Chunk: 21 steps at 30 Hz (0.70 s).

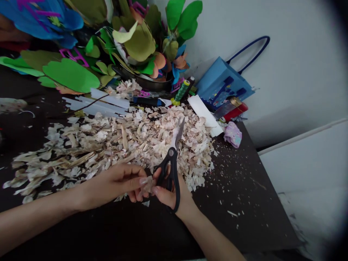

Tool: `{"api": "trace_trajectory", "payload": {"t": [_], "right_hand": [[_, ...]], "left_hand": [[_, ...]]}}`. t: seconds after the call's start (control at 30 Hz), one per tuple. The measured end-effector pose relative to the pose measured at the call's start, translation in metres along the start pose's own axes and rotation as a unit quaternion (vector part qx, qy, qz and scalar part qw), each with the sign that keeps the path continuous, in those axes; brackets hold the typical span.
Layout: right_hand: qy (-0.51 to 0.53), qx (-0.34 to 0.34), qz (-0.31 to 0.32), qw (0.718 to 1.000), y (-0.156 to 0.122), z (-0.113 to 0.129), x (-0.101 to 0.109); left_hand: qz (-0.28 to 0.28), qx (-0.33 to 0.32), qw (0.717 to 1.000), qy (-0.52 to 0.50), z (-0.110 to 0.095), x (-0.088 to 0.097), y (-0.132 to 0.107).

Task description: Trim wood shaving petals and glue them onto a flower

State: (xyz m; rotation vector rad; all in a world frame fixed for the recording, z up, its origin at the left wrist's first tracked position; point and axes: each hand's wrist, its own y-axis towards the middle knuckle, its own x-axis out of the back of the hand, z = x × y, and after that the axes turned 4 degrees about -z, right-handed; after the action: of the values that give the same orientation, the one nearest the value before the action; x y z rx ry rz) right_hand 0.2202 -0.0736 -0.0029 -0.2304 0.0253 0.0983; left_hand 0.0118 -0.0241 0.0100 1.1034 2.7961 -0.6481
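My right hand [174, 195] grips a pair of black-handled scissors [173, 159], blades closed and pointing up and away over the pile. My left hand [119, 183] pinches a small pale dried husk piece [148, 184] between thumb and fingers, right beside the scissor handles. Both hands rest at the near edge of a wide pile of pale dried husk cuttings [119, 141] spread on the dark table [239, 195].
Green, blue and orange paper leaves and flowers [136, 43] crowd the back of the table. Clear glue sticks [100, 103], a green thread spool [181, 90], a white strip [205, 114], a blue paper bag [221, 81], a red tube [235, 112] and crumpled paper [233, 134] lie behind the pile. A white wall rises to the right.
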Motion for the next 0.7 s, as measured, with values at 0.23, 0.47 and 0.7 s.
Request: {"api": "trace_trajectory", "payload": {"t": [0.23, 0.47, 0.7], "right_hand": [[0.016, -0.016, 0.018, 1.000, 0.002, 0.000, 0.001], [0.033, -0.026, 0.012, 0.999, 0.002, -0.003, 0.001], [0.038, -0.005, 0.010, 0.999, 0.004, -0.007, 0.001]], "left_hand": [[0.005, 0.019, 0.999, -0.036, 0.009, 0.000, 0.002], [0.010, 0.031, 0.998, -0.057, 0.017, -0.001, 0.005], [0.000, 0.041, 0.999, -0.032, 0.006, -0.005, 0.002]]}}
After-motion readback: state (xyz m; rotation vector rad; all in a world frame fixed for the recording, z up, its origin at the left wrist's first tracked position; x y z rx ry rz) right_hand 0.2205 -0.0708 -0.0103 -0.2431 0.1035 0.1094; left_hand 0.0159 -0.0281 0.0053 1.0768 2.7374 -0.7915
